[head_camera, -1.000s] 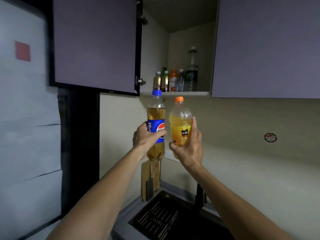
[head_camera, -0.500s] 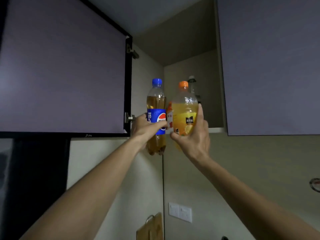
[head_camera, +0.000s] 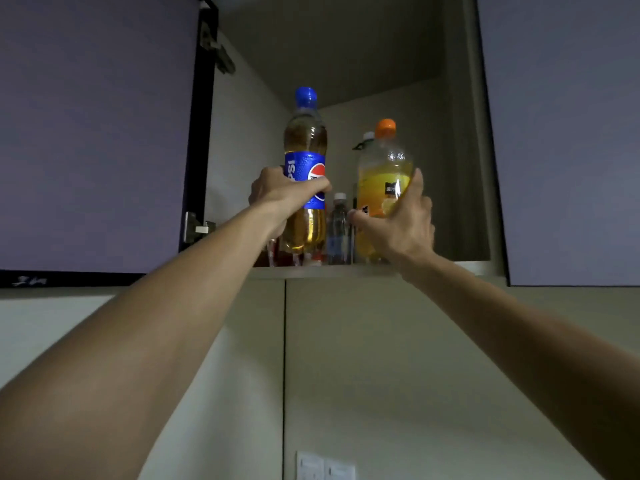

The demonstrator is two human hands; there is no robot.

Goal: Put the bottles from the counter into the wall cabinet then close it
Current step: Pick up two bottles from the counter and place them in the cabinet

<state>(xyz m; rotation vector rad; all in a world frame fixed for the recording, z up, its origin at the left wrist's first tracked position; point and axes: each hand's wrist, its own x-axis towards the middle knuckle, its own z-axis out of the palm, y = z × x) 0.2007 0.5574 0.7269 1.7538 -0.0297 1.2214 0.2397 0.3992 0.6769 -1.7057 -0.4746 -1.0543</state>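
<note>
My left hand grips a blue-capped cola bottle with a blue label, upright, at the left of the wall cabinet's opening. My right hand holds an orange-capped bottle of orange drink, upright, to the right of the first. Both bottles are at the front of the cabinet shelf; whether their bases rest on it I cannot tell. Behind them stand other bottles, among them a small clear one with a white cap and a taller one, mostly hidden.
The cabinet door hangs open to the left, its hinges showing on the inner edge. A closed cabinet door borders the opening on the right. Beige wall below carries a white switch plate.
Both hands have risen and reached forward with the bottles, from below the shelf to the cabinet opening. My view has tilted up, and the sink and cutting board have dropped out of sight.
</note>
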